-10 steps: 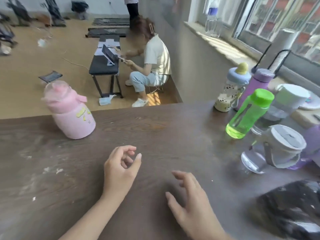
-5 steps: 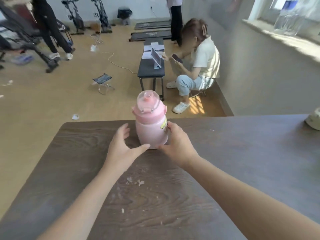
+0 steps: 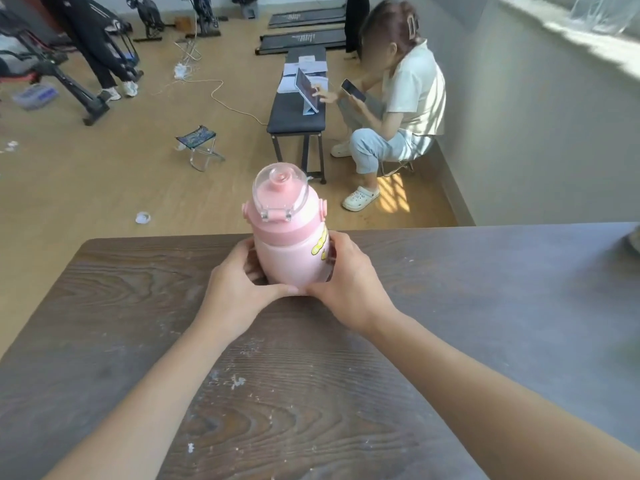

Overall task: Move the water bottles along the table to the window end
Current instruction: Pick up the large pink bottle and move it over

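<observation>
The table (image 3: 450, 341) fills the lower half of my view, a dark wood-grain top with pale flecks and crumbs on it, and I take it as my landmark. Its far left corner is rounded; the window sill (image 3: 588, 46) with its bright light lies beyond its right end, so the window end is off to my right.

The pink bottle (image 3: 292, 244) stands at the table's far edge, close to that left corner, the end opposite the window. It is upright, long axis vertical, clear domed cap on top, a yellow print on its right flank. I cannot tell whether its base is resting on the top or just lifted.

My left hand (image 3: 239, 289) wraps the bottle's left side and my right hand (image 3: 349, 289) its right side, both closed around the lower body with thumbs meeting at the front. Neither is nearer; the bottle sits dead centre between them.

The coming move, as I judge it, is a carry or slide rightward along the table. That stretch of the top looks bare until a pale object (image 3: 635, 239) cut off at the right edge, which I cannot identify.

Beyond the table's far edge, a person (image 3: 398, 109) sits by a low bench (image 3: 298, 112), well clear of the path.
</observation>
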### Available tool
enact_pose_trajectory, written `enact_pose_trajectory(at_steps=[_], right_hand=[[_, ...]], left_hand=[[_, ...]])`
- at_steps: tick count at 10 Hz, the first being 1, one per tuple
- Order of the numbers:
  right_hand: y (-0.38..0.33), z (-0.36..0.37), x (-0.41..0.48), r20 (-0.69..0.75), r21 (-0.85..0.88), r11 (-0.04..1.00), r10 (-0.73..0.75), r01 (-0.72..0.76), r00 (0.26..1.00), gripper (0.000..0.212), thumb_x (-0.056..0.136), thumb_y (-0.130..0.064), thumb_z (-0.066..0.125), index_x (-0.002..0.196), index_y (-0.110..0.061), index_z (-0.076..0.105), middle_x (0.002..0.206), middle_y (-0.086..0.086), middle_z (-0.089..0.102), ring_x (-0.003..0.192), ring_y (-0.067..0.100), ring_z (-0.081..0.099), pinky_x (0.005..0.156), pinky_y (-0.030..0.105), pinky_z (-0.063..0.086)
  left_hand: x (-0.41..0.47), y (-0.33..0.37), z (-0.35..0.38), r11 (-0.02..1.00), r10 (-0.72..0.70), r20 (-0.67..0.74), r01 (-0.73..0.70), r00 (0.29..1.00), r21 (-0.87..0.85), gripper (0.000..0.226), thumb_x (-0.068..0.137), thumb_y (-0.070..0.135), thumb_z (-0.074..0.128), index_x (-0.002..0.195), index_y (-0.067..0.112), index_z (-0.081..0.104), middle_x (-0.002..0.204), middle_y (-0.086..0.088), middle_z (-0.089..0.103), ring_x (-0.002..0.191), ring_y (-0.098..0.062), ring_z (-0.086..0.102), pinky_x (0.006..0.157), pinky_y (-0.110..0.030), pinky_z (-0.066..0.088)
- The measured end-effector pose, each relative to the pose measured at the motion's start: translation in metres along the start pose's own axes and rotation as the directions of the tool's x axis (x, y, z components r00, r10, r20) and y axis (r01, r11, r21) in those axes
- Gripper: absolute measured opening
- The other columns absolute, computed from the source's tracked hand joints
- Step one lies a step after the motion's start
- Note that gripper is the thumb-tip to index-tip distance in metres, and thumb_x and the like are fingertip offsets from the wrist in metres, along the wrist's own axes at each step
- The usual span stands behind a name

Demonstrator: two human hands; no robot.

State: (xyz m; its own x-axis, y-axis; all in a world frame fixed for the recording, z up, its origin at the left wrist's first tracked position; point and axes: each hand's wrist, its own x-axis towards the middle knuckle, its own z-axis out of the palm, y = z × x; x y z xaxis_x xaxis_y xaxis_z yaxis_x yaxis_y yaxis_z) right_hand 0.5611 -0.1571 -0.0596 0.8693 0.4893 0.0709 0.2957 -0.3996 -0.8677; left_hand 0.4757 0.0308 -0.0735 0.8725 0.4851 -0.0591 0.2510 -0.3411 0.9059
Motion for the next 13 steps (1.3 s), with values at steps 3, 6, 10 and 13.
enact_pose_trajectory(at_steps=[3, 6, 10, 13], right_hand=[[0.069, -0.165, -0.015, -0.143, -0.060, 0.987, 0.136, -0.146, 0.980, 0.084, 0.056, -0.040, 0.096, 0.126, -0.019, 0.054, 0.112, -0.002, 0.067, 0.104, 0.019, 0.063, 0.085, 0.035, 0.054], [0.131, -0.289, -0.037, -0.260, -0.126, 0.962, 0.205, -0.244, 0.944, 0.086, 0.054, -0.039, 0.097, 0.123, -0.015, 0.052, 0.103, -0.004, 0.064, 0.094, 0.018, 0.062, 0.065, 0.013, 0.042], [0.164, -0.309, -0.043, -0.306, -0.057, 0.952, 0.270, -0.301, 0.913, 0.080, 0.059, -0.030, 0.100, 0.119, -0.022, 0.047, 0.096, -0.017, 0.056, 0.096, 0.016, 0.061, 0.066, 0.015, 0.043], [0.156, -0.307, -0.054, -0.322, 0.019, 0.933, 0.347, -0.360, 0.881, 0.099, 0.067, -0.013, 0.096, 0.149, -0.012, 0.040, 0.135, 0.004, 0.061, 0.127, 0.021, 0.058, 0.103, 0.037, 0.048]], left_hand=[[0.013, 0.098, 0.159, 0.996, 0.091, 0.161, -0.091, 0.983, -0.008, 0.104, 0.041, 0.048, 0.102, 0.137, 0.039, 0.064, 0.122, 0.017, 0.080, 0.114, -0.003, 0.078, 0.106, -0.038, 0.063], [0.011, 0.159, 0.299, 0.993, 0.117, 0.283, -0.108, 0.952, -0.046, 0.100, 0.056, 0.024, 0.106, 0.146, 0.026, 0.061, 0.135, 0.003, 0.078, 0.124, -0.017, 0.075, 0.112, -0.046, 0.059], [0.014, 0.160, 0.344, 0.991, 0.133, 0.309, -0.123, 0.942, -0.052, 0.103, 0.056, 0.026, 0.101, 0.150, 0.025, 0.059, 0.127, 0.011, 0.075, 0.128, -0.013, 0.072, 0.115, -0.042, 0.057], [0.002, 0.170, 0.321, 0.994, 0.093, 0.420, -0.110, 0.903, 0.017, 0.126, 0.071, 0.017, 0.102, 0.172, 0.025, 0.029, 0.172, -0.004, 0.048, 0.159, -0.022, 0.047, 0.131, -0.044, 0.039]])
